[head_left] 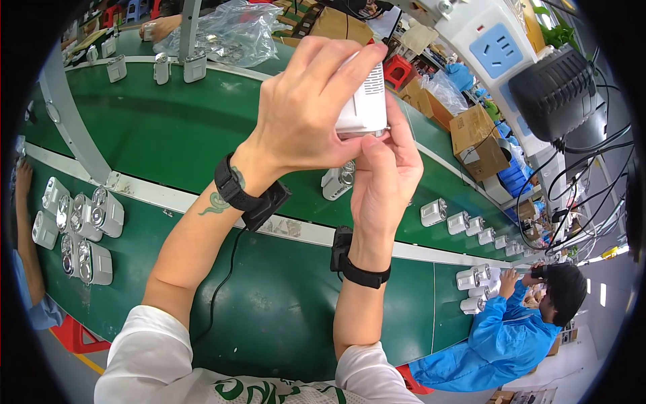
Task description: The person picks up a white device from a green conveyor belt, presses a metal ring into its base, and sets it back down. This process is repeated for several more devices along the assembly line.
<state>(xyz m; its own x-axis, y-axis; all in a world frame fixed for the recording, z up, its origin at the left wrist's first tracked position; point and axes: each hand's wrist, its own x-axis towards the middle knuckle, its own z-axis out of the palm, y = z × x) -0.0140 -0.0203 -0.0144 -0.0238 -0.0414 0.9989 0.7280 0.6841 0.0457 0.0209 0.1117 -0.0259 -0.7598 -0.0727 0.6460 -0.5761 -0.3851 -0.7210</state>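
Observation:
A small white boxy device with rows of vent slots (pixel 367 111) is raised above the bench between my two hands. My left hand (pixel 299 108) is closed around it from the left and above, its fingers over the far side. My right hand (pixel 387 168) grips the lower end, with its thumb near the bottom edge. What the right fingertips touch underneath is partly hidden. Just beyond my right wrist, a similar white device with round silvery parts (pixel 338 180) stands on the green belt (pixel 202 128).
Several white devices (pixel 84 225) are grouped at the left; others line the belt at the right (pixel 457 222). A power strip (pixel 494 54) with a black adapter (pixel 555 91) and dangling cables hangs upper right. A person in blue (pixel 491 337) works at the right. A metal post (pixel 70 121) rises at left.

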